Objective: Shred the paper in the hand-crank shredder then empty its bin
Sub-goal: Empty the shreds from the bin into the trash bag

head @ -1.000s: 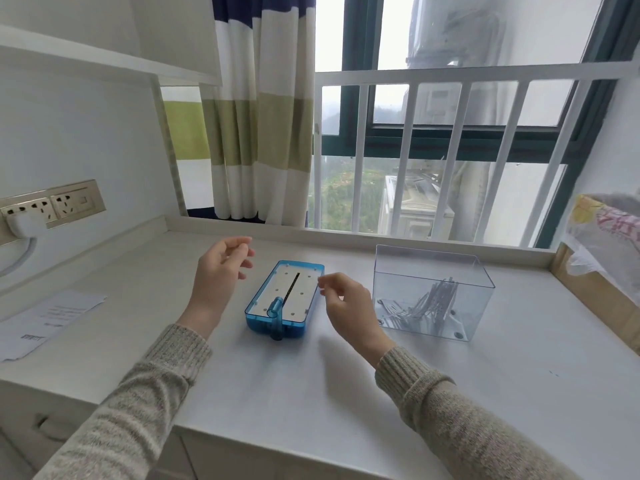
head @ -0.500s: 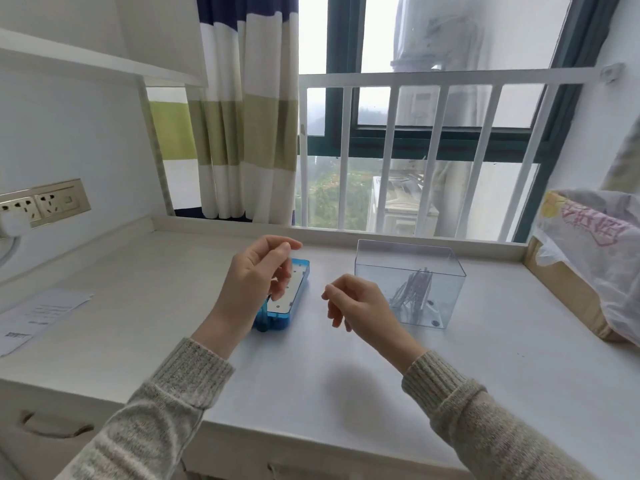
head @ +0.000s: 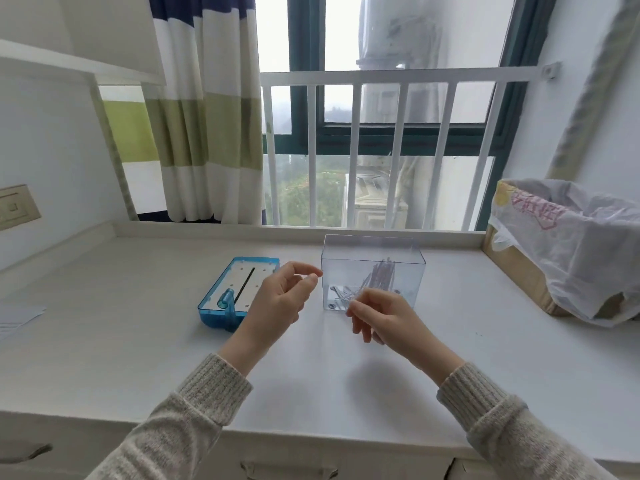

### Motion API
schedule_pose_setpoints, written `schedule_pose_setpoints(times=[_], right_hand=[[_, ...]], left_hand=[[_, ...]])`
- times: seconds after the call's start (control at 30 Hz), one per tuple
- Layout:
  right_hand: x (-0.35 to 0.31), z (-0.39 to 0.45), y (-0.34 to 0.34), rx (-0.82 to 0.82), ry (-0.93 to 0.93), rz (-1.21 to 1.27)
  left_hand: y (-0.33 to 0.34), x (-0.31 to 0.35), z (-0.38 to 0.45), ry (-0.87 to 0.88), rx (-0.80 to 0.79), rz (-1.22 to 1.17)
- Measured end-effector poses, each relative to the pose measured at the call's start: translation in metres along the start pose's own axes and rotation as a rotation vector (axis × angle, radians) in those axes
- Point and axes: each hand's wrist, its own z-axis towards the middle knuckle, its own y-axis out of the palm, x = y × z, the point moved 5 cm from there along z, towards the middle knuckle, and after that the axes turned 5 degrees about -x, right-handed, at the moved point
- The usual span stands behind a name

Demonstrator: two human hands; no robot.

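Hovering over the desk (head: 138, 341) mid-frame, both hands hold nothing: left hand (head: 280, 303) loosely curled with thumb and forefinger apart, raised just right of the shredder top; right hand (head: 379, 315) fingers half-curled and empty, in front of the lower front edge of the clear bin (head: 373, 271), contact can't be confirmed from this angle. Shredder top (head: 239, 292), the blue piece with the slot and crank, lies flat on the desk left of centre, off the bin. Bin stands upright at centre, open at the top, paper strips (head: 377, 282) leaning inside. So shredding looks done; emptying is what's left. Likely dump target is the bag-lined box (head: 568, 251) at the right edge of the frame, well apart from the bin. Risks from here: bin walls are smooth and clear, so a one-sided pinch could slip or tip it, spilling strips on the desk. Strips are light; tilting before the bin is over the bag would scatter them, and static may leave some clinging inside. The bag mouth sags unevenly, so a pour at the near rim could miss and drop strips between box and desk. A sleeve sweeping left could also knock the shredder top. Some sheet (head: 17, 317) sits at the far left edge, unshredded, purpose unclear.
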Motion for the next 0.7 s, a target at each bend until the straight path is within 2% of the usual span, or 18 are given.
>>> schedule_pose_setpoints(times=[0.27, 0.5, 0.7], right_hand=[[0.010, -0.015, -0.031, 0.064, 0.022, -0.046], [0.012, -0.020, -0.057, 0.171, -0.011, -0.038], [0.018, -0.022, -0.079, 0.323, -0.023, -0.057]], left_hand=[[0.015, -0.013, 0.004, -0.048, 0.041, 0.123], [0.012, -0.017, 0.011, -0.056, 0.150, 0.066], [0.014, -0.025, 0.020, -0.080, 0.157, 0.044]])
